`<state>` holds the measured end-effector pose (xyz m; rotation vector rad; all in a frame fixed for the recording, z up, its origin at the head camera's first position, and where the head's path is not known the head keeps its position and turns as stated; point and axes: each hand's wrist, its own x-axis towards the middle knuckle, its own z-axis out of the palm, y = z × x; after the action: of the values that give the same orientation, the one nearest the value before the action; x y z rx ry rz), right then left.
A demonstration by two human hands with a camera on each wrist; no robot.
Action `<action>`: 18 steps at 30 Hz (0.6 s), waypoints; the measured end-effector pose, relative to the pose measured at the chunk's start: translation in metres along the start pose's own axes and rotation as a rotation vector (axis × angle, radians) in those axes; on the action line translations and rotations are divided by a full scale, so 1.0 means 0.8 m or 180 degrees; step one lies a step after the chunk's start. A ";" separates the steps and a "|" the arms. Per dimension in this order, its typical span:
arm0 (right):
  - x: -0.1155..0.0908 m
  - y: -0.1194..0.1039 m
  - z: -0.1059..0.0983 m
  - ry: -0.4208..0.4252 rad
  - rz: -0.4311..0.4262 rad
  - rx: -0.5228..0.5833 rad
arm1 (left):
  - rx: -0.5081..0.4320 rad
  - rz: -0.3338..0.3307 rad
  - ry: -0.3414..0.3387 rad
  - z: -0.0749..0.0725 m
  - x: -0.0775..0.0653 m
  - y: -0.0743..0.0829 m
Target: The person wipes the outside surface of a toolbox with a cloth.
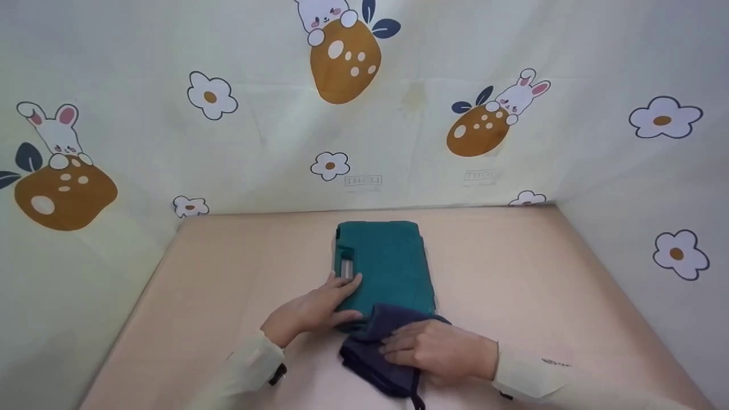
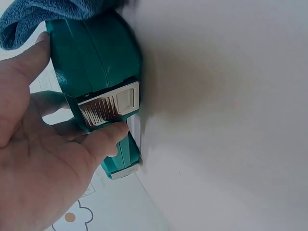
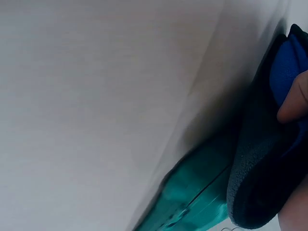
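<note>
A teal plastic carrying case [image 1: 393,262] lies flat, its handle slot along the left side. My left hand [image 1: 316,310] holds that side, with fingers by the slot and the thumb on the case's near left corner. Close to those fingers, a pale ribbed latch [image 2: 110,103] shows in the left wrist view. Over the near end of the case, my right hand [image 1: 441,348] grips a folded dark blue cloth [image 1: 370,360] against the edge. The right wrist view shows the thumb [image 3: 294,103] pressed into the cloth's folds; the other fingers are mostly hidden there.
The case and cloth are on a pale pinkish-tan tabletop [image 1: 245,256]. Light fabric walls [image 1: 267,131] printed with rabbits, fruit and flowers enclose the table at the back and both sides. A loop [image 1: 417,398] hangs off the cloth toward the near edge.
</note>
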<state>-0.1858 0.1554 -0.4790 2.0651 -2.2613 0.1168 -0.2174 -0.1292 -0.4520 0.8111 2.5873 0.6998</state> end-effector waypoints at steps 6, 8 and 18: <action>-0.025 0.007 -0.001 0.0100 0.0006 0.0179 | 0.0012 -0.0018 -0.0020 0.000 0.000 0.000; -0.034 0.009 -0.002 0.0134 0.0041 0.0264 | 0.0004 -0.0037 -0.0036 -0.001 0.000 0.000; -0.085 0.023 -0.011 0.0373 0.0508 0.0720 | -0.0061 -0.0134 -0.0057 -0.001 -0.002 0.002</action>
<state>-0.1979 0.2257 -0.4777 1.9113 -2.4345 0.5117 -0.2157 -0.1294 -0.4500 0.7514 2.5698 0.7009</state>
